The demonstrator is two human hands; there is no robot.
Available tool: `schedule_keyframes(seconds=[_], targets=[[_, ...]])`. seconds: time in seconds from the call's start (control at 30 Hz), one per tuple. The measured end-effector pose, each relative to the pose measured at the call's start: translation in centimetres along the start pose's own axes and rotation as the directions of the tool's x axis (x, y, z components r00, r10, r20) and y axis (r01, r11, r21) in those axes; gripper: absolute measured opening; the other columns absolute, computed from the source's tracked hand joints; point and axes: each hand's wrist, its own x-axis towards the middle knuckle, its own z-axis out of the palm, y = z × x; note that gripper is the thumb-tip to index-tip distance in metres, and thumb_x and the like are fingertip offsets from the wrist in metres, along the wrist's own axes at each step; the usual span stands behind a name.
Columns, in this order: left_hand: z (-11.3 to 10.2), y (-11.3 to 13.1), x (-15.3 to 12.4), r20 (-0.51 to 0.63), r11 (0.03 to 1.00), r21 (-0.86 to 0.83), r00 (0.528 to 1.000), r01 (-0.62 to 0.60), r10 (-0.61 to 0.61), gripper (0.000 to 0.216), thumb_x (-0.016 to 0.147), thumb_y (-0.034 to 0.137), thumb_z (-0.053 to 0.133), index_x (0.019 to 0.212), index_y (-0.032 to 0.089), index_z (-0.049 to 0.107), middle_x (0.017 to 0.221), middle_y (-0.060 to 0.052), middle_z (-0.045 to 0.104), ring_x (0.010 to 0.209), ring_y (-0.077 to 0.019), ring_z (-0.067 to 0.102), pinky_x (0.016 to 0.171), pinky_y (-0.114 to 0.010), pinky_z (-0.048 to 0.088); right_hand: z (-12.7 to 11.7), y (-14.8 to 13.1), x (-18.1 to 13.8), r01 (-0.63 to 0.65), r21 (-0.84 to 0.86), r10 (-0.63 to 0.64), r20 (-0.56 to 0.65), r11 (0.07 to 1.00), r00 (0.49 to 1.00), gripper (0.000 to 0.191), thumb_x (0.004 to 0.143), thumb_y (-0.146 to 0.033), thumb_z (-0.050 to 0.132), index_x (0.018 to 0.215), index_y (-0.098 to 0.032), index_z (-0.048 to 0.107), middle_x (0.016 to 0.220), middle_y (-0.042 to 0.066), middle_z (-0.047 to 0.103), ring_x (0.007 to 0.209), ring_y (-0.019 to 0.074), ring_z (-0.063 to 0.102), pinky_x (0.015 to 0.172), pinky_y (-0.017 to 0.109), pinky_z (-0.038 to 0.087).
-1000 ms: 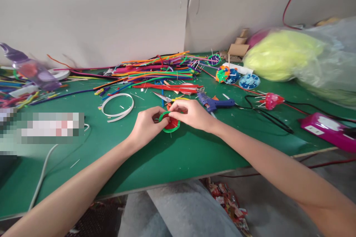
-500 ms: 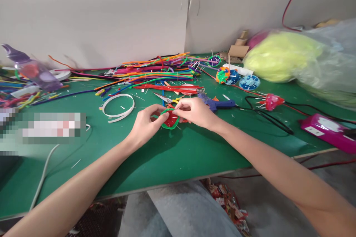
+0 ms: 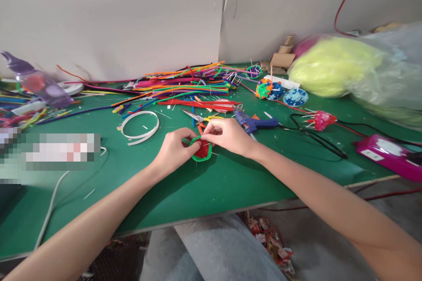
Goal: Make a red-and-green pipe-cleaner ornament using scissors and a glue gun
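A small red round piece [image 3: 203, 150] has a green pipe cleaner [image 3: 208, 156] around its rim, with several thin white sticks poking outward. My left hand [image 3: 176, 148] holds it at the left side, thumb across its face and fingers behind. At the top edge, the fingertips of my right hand [image 3: 229, 134] are pinched together on the green rim. Just behind the hands lie scissors [image 3: 195, 116] with a yellow and orange handle. A blue glue gun [image 3: 257, 120] rests right of them, beyond my right wrist.
Bundles of coloured pipe cleaners [image 3: 184, 90] lie along the wall. A coiled white strip [image 3: 157, 125] is at centre left, a purple bottle [image 3: 39, 83] farther left. Spiky ornaments [image 3: 325, 120], a magenta power strip [image 3: 389, 153] and bagged yellow material [image 3: 332, 66] occupy the right. Cables cross the table.
The red piece has come slightly lower and its face has turned a little. My right fingertips have shifted left along its top edge. More of the glue gun's nozzle shows.
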Motion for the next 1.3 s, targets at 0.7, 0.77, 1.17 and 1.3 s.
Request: schedule_keyframes(seconds=[0.7, 0.77, 1.17, 1.3], targets=[[0.39, -0.12, 0.02, -0.031, 1.0, -0.019, 1.0, 0.005, -0.006, 0.018, 0.074, 0.033, 0.056, 0.068, 0.017, 0.062, 0.071, -0.001, 0.064, 0.066, -0.0144, 0.055, 0.061, -0.026, 0.042, 0.64, 0.65, -0.53, 0.307, -0.425, -0.358, -0.044, 0.851, 0.933, 0.011, 0.084, -0.016, 0.059, 0.072, -0.018, 0.058, 0.072, 0.002, 0.065, 0.067, 0.0143, 0.057, 0.063, 0.026, 0.04], [0.37, -0.05, -0.01, -0.044, 0.999, -0.031, 0.999, 0.019, -0.02, 0.018, 0.075, 0.034, 0.057, 0.07, 0.017, 0.063, 0.071, 0.0, 0.064, 0.064, -0.0139, 0.054, 0.061, -0.025, 0.041, 0.5, 0.61, -0.45, 0.263, -0.339, -0.308, -0.085, 0.903, 0.948, 0.008, 0.08, -0.017, 0.064, 0.074, -0.018, 0.059, 0.071, 0.001, 0.066, 0.063, 0.0131, 0.058, 0.061, 0.024, 0.041], [0.61, -0.61, 0.05, -0.011, 1.0, -0.015, 1.0, 0.003, -0.004, 0.02, 0.076, 0.034, 0.054, 0.071, 0.017, 0.062, 0.072, -0.001, 0.063, 0.066, -0.0153, 0.055, 0.062, -0.026, 0.042, 0.57, 0.44, -0.74, 0.455, -0.571, -0.489, 0.105, 0.683, 0.866, 0.023, 0.089, -0.013, 0.046, 0.069, -0.017, 0.057, 0.076, 0.005, 0.062, 0.074, 0.0163, 0.055, 0.066, 0.028, 0.04], [0.52, -0.42, 0.02, -0.04, 1.0, -0.013, 0.999, -0.012, 0.011, 0.019, 0.076, 0.035, 0.055, 0.072, 0.018, 0.062, 0.073, -0.001, 0.065, 0.067, -0.015, 0.057, 0.062, -0.026, 0.044, -0.06, 0.01, -0.41, 0.248, -0.265, -0.249, 0.033, 0.932, 0.968, 0.011, 0.083, -0.017, 0.057, 0.072, -0.017, 0.058, 0.074, 0.002, 0.062, 0.067, 0.0134, 0.054, 0.063, 0.027, 0.042]])
